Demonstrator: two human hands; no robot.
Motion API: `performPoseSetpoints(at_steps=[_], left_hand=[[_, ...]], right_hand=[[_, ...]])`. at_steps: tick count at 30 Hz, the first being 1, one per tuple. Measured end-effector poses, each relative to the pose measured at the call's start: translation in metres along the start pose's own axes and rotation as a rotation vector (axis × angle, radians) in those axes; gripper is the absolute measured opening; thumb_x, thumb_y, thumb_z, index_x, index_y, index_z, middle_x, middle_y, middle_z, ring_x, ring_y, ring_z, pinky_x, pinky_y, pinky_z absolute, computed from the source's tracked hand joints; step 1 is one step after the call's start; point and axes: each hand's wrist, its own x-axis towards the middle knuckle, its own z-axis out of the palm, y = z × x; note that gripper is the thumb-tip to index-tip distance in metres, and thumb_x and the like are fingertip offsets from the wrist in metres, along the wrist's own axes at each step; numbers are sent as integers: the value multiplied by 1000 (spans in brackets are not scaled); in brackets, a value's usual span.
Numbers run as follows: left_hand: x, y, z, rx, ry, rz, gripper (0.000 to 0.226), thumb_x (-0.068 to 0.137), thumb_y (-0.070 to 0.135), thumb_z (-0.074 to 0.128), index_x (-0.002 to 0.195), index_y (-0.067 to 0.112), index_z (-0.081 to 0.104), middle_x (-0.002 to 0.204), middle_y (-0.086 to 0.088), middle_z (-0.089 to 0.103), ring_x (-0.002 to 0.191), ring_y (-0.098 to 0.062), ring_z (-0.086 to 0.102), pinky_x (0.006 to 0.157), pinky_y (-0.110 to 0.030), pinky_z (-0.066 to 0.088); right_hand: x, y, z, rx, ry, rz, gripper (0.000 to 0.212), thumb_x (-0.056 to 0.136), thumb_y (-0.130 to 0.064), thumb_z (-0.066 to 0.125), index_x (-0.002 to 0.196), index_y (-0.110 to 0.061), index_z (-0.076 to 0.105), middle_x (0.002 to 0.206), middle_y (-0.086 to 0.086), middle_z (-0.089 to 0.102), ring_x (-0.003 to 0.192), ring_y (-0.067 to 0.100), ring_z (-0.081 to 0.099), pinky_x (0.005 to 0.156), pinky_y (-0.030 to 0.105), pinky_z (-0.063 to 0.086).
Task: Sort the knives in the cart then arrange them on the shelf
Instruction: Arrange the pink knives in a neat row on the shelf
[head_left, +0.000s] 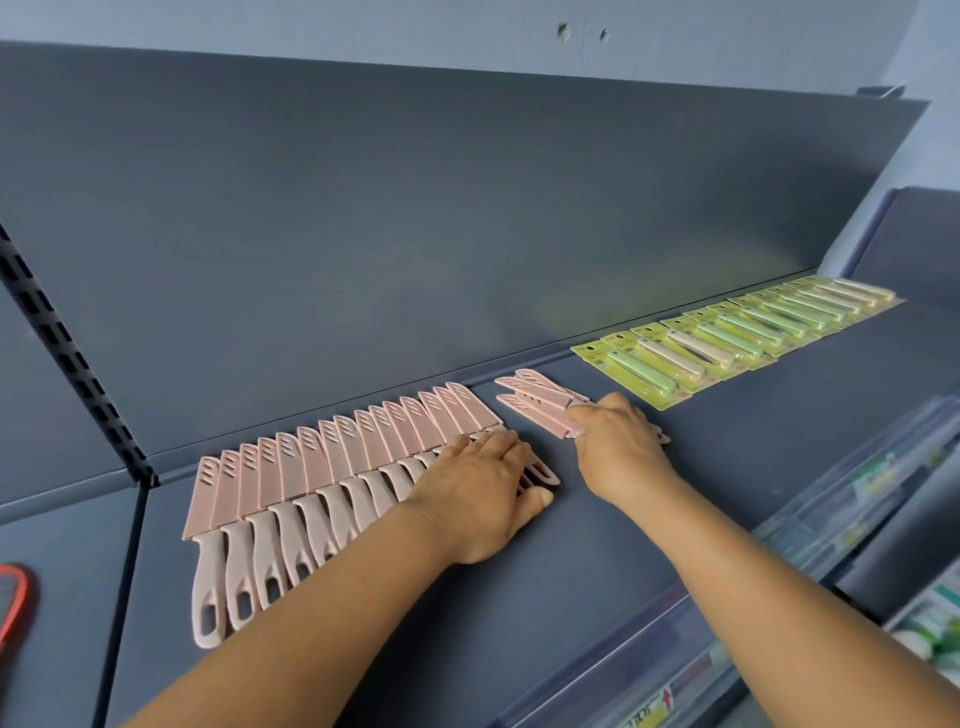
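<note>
My left hand (485, 483) lies flat on the pink knives (332, 467). My right hand (618, 441) grips a few loose knives (535, 397). They look light, stiff and slippery; I'd hold the handles.

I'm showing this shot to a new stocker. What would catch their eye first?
Probably the long overlapping row of pink sheathed knives across the dark shelf, with the left hand resting flat on its right end. Just right, the right hand holds a small loose pile of pink knives; beyond runs a row of green carded knives.

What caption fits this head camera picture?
Left hand presses the pink knife row; right hand holds a pink bundle.
</note>
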Motion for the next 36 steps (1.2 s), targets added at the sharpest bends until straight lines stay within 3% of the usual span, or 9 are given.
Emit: performPoseSetpoints(at_steps=[8, 11, 14, 18, 26, 29, 32, 36], left_hand=[[0, 1, 0, -2, 2, -4, 64, 99, 53, 25, 151, 16, 20, 159, -3, 16, 146, -22, 14, 119, -34, 3], [-1, 1, -1, -2, 5, -5, 64, 99, 52, 26, 150, 15, 21, 158, -4, 17, 146, -21, 14, 119, -34, 3], [-1, 1, 1, -5, 29, 2, 63, 98, 52, 27, 149, 15, 24, 156, -4, 21, 144, -21, 18, 118, -34, 5], [-2, 1, 3, -29, 43, 3, 63, 98, 53, 28, 148, 15, 25, 153, -4, 24, 142, -23, 21, 119, -35, 7], [-5, 0, -1, -65, 109, -33, 61, 97, 52, 31, 143, 11, 28, 143, -5, 31, 131, -24, 32, 114, -31, 16], [-2, -1, -2, -54, 109, -31, 64, 97, 52, 31, 147, 12, 25, 148, -4, 27, 136, -23, 28, 117, -34, 14], [2, -2, -1, -41, 88, -19, 63, 98, 51, 30, 148, 13, 23, 154, -4, 22, 141, -23, 22, 119, -36, 11], [9, 0, 1, -28, 24, -7, 64, 99, 50, 26, 152, 16, 14, 159, -3, 11, 146, -22, 13, 120, -38, 5]], right_hand=[[-1, -5, -9, -55, 80, -32, 35, 91, -8, 56, 126, -13, 52, 118, 10, 53, 107, 27, 56, 80, 33, 49], [2, -13, -13, 148, 108, -37, 42, 91, -6, 54, 131, -18, 51, 120, 10, 58, 109, 30, 56, 83, 36, 47], [8, -26, -12, 420, 54, -14, 38, 91, -4, 47, 121, -22, 61, 119, 8, 65, 107, 29, 59, 85, 34, 50], [18, -38, -6, 529, -34, 29, 40, 88, -4, 47, 116, -23, 67, 120, 6, 66, 106, 25, 61, 89, 30, 50], [27, -50, -5, 438, -84, 17, 31, 88, -3, 50, 111, -11, 70, 120, 12, 65, 111, 29, 58, 94, 36, 48], [27, -46, -9, 413, -68, 11, 32, 92, -7, 51, 117, -16, 68, 125, 8, 63, 114, 27, 58, 95, 30, 47], [21, -31, -14, 345, -45, 22, 35, 91, -6, 50, 118, -21, 66, 122, 7, 65, 111, 28, 59, 92, 32, 49], [7, -16, -17, 101, -144, -53, 30, 87, -8, 55, 112, -19, 67, 115, 6, 64, 102, 26, 60, 82, 31, 53]])
